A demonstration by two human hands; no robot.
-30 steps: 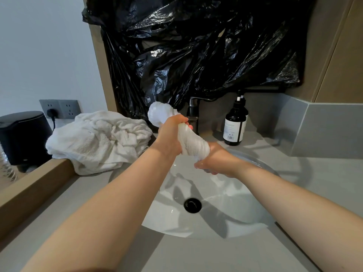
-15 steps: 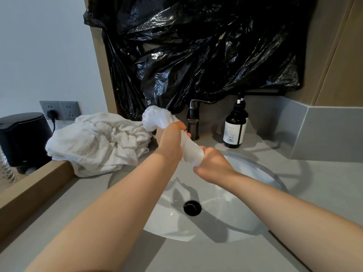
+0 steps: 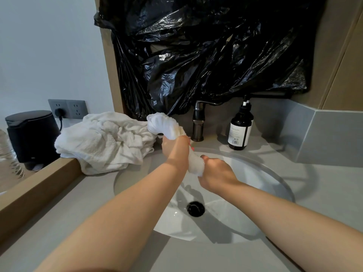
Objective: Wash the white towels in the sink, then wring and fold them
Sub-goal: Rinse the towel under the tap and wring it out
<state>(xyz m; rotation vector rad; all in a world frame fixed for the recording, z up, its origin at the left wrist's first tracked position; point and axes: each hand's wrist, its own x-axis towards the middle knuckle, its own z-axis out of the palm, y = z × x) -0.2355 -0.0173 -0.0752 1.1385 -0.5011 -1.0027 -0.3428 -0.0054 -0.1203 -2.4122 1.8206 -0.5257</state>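
Left hand: The left hand (image 3: 175,147) reaches forward over the basin's left side, back of the hand toward the camera. Its fingers are clenched around the upper part of a white terry towel twisted into a tight rope (image 3: 164,124). The towel's bunched end bulges out above the fist.
Right hand: The right hand (image 3: 216,173) is curled tight round the rope's lower end, thumb uppermost, just below and to the right of the left fist.
Towel's place: It is held in the air over the rear half of the oval white ceramic sink (image 3: 235,216), in front of the dark metal faucet (image 3: 198,122).
Edges: A crumpled pile of white towels (image 3: 106,142) lies on the grey stone counter (image 3: 78,222) at the sink's rear left rim, against the wooden ledge (image 3: 39,185). A dark pump bottle (image 3: 240,130) stands right of the faucet, apart from both hands. Crinkled black plastic sheeting (image 3: 206,55) hangs behind.
Open room: The bowl lies below the fists, around the black drain (image 3: 195,208). The counter runs in front and to the right.
Change: Less towel shows between the fists than a second ago, and the right fist sits closer under the left.
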